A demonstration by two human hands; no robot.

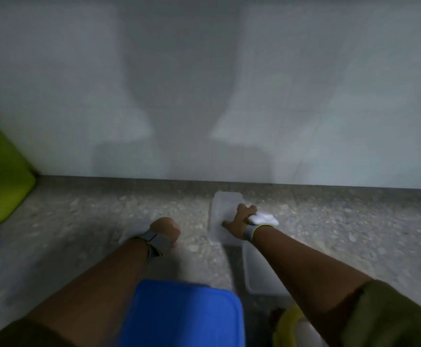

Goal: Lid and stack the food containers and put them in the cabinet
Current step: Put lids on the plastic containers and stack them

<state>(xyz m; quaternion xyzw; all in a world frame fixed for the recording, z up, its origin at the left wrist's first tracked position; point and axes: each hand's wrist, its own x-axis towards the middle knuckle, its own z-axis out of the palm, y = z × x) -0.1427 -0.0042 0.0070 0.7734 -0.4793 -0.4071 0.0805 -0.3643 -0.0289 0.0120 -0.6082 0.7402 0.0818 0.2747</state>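
Head view: I see my right hand (242, 219) spread flat on a clear rectangular plastic container (225, 216) by the speckled stone counter's (104, 216) back edge; left hand (165, 230) curls loosely, empty; blue plastic lid (181, 314) sits near the front edge.

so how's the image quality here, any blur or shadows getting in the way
Head view: dim and soft all over, with motion blur smearing both forearms and the blue lid. The person's shadow falls large on the wall. The clear container under the right hand nearly melts into the counter; the left hand looks curled.
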